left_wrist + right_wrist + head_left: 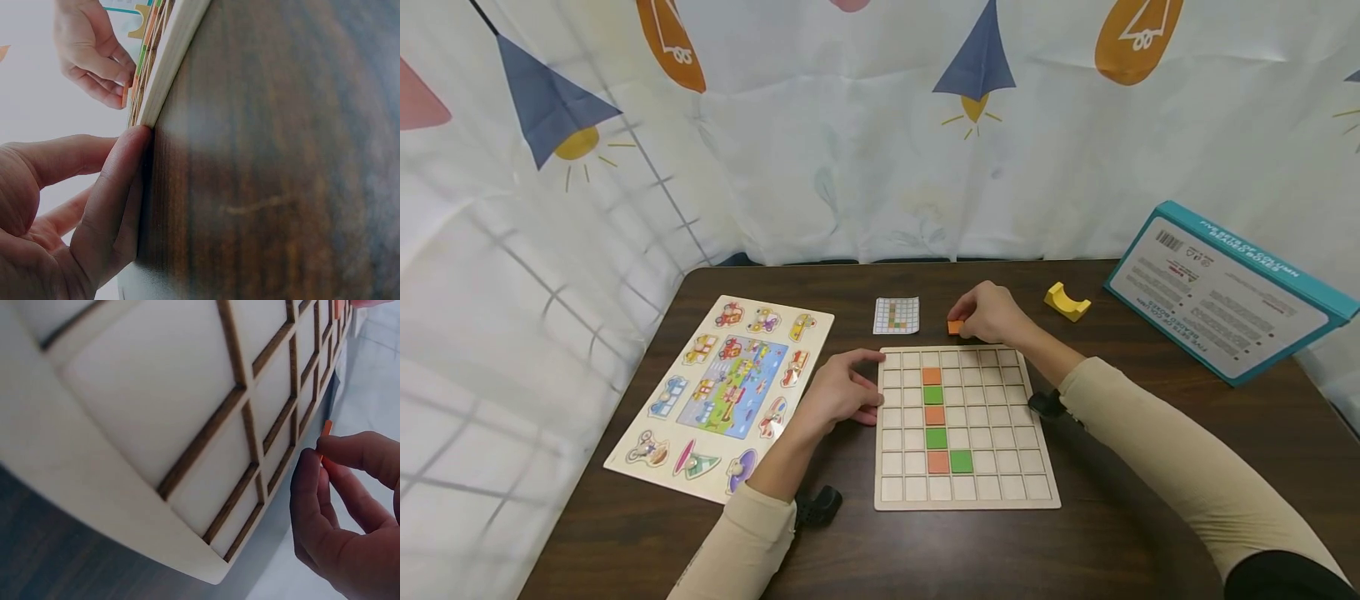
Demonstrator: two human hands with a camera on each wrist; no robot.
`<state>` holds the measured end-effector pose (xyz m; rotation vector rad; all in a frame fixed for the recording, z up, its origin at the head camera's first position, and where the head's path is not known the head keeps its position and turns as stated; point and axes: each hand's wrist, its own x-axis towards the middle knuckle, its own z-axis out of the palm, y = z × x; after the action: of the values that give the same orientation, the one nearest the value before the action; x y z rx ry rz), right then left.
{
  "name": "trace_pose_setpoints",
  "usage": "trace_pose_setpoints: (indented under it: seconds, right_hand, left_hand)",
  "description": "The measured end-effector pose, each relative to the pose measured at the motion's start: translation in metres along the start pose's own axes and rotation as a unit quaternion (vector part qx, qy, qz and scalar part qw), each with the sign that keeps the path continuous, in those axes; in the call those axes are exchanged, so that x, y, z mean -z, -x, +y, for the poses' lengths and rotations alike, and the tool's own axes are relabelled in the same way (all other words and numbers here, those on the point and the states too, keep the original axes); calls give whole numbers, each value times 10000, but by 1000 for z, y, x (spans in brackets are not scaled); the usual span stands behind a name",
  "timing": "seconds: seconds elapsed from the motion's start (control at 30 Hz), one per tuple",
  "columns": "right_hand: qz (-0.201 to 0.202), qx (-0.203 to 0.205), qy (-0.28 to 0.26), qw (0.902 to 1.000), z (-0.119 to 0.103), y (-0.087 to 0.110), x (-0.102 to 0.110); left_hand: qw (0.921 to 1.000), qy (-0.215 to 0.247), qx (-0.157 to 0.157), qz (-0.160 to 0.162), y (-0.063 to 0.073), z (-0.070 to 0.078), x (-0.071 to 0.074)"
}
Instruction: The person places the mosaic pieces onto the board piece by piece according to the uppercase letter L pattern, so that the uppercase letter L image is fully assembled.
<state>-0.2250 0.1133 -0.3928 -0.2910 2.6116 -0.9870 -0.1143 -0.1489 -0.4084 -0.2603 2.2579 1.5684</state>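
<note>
A wooden grid board (1003,493) lies on the table. Orange (931,377) and green tiles (932,396) alternate down its third column, and another green tile (961,462) sits beside the lowest orange one. At the board's left edge, my left hand (838,390) touches the rim with its fingertips (134,140). Beyond the board's far edge, my right hand (992,312) pinches an orange tile (955,327) between thumb and fingers; the right wrist view shows this tile (326,434) edge-on. A small printed grid card (896,316) lies left of that hand.
On the left is a picture puzzle board (662,454) with vehicle and toy pieces. A yellow curved block (1067,302) lies to the right of my right hand. A teal box (1225,292) stands at the back right, before a patterned curtain (880,167).
</note>
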Motion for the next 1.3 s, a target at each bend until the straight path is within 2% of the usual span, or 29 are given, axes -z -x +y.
trace_pose_setpoints:
  seconds: [0.8, 1.3]
  right_hand:
    - [21, 263, -241, 9994, -3, 18, 10]
    - [72, 359, -350, 9987, -4, 40, 12]
  left_hand:
    - [10000, -79, 43, 37, 0, 0, 0]
    - [10000, -50, 58, 29, -1, -1, 0]
